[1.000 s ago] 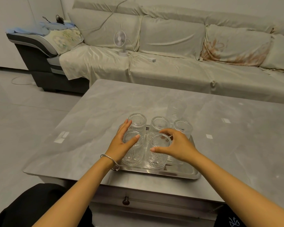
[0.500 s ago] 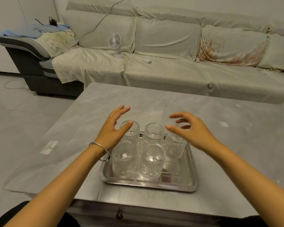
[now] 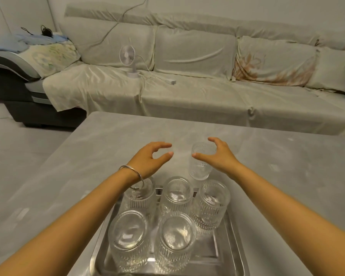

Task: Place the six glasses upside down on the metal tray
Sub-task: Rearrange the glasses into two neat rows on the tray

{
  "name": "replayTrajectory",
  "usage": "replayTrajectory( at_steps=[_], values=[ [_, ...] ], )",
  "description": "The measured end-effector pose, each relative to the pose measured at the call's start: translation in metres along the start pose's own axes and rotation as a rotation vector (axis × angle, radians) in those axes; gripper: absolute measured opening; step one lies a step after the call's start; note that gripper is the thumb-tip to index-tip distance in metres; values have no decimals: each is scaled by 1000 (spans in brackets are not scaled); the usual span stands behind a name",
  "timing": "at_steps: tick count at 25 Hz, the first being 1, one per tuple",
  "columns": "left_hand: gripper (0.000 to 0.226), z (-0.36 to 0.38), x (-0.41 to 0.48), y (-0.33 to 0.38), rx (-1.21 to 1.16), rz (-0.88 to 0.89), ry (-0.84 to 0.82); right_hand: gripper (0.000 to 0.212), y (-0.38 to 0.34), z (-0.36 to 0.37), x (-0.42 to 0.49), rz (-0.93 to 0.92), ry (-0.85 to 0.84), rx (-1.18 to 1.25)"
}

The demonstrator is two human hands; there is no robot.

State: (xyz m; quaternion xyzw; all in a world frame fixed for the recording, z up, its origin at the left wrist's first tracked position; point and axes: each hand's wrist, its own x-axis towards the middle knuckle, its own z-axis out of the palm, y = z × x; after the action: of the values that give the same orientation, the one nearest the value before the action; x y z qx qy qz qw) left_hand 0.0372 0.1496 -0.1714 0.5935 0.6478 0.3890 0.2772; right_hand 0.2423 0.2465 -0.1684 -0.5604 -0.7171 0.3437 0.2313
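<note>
Several ribbed clear glasses stand upside down on the metal tray at the table's near edge. One more ribbed glass stands upright on the grey table just beyond the tray. My right hand curls around the upright glass's rim with fingers apart, thumb in front of it; I cannot tell if it touches. My left hand, with a silver bracelet on the wrist, hovers open to the left of that glass, above the tray's far left glass.
The grey marble table stretches beyond the tray. Behind it is a long sofa under a beige cover, with a small white fan and a cable on the seat. The tray's near right corner holds no glass.
Both hands have lifted off the near glasses and reached forward past the tray. The right hand now curls around the upright glass behind the tray; the camera has moved closer.
</note>
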Motion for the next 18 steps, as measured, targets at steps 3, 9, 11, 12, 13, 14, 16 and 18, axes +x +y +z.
replayTrajectory(
  at_steps=[3, 9, 11, 12, 13, 14, 16, 18],
  values=[
    [38, 1, 3, -5, -21, 0, -4, 97, 5, 15, 9, 2, 54, -15],
    [49, -6, -7, 7, -44, 17, 55, 88, -12, 6, -11, 63, 210, 314],
    [59, -9, -13, 22, -87, 23, 66, 80, -31, -9, -26, 89, 201, 574],
    [64, -10, -18, 30, -103, 32, 61, 74, -42, -17, -36, 81, 155, 682],
    [70, -10, -24, 39, -121, 43, 53, 65, -52, -25, -48, 53, 83, 777],
    [75, -10, -31, 49, -150, 57, 47, 58, -62, -31, -62, 17, 5, 864],
    [80, -10, -47, 67, -256, 83, 50, 51, -75, -38, -87, -24, -123, 1021],
    [73, -11, -63, 80, -411, 124, 82, 54, -80, -41, -109, -39, -210, 1136]
  ],
)
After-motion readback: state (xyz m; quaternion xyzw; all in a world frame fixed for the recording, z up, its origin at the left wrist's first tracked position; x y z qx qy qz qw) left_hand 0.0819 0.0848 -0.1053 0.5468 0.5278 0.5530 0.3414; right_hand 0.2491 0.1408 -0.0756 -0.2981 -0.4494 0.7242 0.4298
